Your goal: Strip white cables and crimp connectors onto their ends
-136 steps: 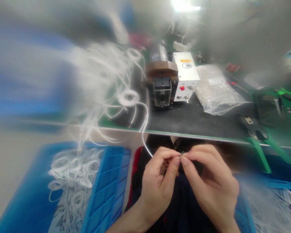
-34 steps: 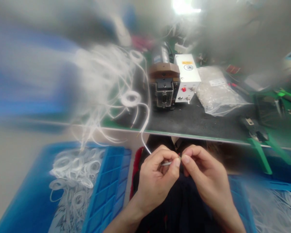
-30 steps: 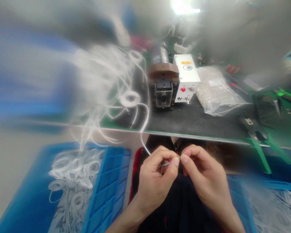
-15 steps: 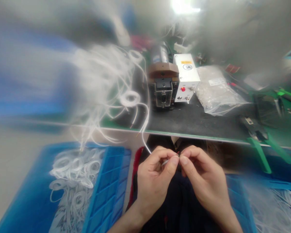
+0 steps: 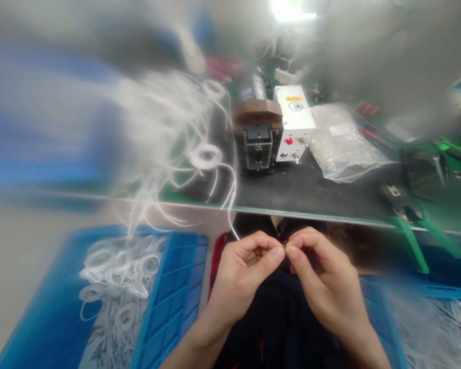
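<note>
One bare left hand (image 5: 246, 271) and one right hand (image 5: 325, 279) pinch thin reddish wires (image 5: 285, 243). A white round cable (image 5: 232, 223) runs far left.

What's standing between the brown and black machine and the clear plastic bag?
In the head view, the white box stands between the machine and the bag.
</note>
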A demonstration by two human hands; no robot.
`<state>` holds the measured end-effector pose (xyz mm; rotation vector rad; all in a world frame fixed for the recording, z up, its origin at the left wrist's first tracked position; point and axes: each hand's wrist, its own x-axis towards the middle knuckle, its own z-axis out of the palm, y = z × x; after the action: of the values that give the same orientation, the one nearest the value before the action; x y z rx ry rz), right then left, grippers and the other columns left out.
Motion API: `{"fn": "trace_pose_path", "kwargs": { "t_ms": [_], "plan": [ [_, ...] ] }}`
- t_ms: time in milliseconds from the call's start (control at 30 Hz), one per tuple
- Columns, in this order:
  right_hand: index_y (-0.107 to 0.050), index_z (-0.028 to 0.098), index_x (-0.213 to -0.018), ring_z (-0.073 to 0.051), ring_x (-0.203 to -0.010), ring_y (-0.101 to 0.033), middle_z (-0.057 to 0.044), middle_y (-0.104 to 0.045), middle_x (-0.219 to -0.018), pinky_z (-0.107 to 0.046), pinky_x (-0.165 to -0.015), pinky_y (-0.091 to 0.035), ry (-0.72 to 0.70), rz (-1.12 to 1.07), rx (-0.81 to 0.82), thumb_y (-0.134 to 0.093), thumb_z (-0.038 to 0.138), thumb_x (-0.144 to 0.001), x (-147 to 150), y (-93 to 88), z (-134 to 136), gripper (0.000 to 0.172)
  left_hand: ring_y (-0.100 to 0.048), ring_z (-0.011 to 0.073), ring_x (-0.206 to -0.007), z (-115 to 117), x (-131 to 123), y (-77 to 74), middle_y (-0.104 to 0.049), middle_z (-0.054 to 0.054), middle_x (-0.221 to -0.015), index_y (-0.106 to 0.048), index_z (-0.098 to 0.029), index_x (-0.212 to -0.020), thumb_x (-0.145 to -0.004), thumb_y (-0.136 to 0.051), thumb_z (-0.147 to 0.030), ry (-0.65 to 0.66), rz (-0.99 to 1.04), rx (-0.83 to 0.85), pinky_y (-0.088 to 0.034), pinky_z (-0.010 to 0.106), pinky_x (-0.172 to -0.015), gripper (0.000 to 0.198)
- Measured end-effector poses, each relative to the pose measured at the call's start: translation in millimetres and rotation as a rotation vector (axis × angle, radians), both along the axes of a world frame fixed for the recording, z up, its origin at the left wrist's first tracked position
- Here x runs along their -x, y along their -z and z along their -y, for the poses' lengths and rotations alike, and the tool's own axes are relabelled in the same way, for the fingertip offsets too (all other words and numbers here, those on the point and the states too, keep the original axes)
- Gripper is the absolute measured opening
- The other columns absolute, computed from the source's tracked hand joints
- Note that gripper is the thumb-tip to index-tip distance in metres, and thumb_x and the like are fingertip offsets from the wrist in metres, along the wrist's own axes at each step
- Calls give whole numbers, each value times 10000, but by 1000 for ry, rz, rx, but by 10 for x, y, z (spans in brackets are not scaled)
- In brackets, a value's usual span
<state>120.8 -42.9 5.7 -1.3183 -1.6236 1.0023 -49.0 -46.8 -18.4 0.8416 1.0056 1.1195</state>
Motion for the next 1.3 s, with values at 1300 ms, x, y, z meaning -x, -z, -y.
{"fn": "trace_pose_path", "kwargs": {
  "t_ms": [1300],
  "plan": [
    [-662, 241, -929, -142, -767, -608, 30, -635, -844, -263, -722, -477, -38, -132, 129, -633, 249, -1103, -85, 0, -36, 176, -553, 105, -671, -11, -43, -140, -636, -19, -855, -720, -218, -929, -1022, -679, -144, -20, -541, -325, -404, 239, -581, 126]
  ]
}}
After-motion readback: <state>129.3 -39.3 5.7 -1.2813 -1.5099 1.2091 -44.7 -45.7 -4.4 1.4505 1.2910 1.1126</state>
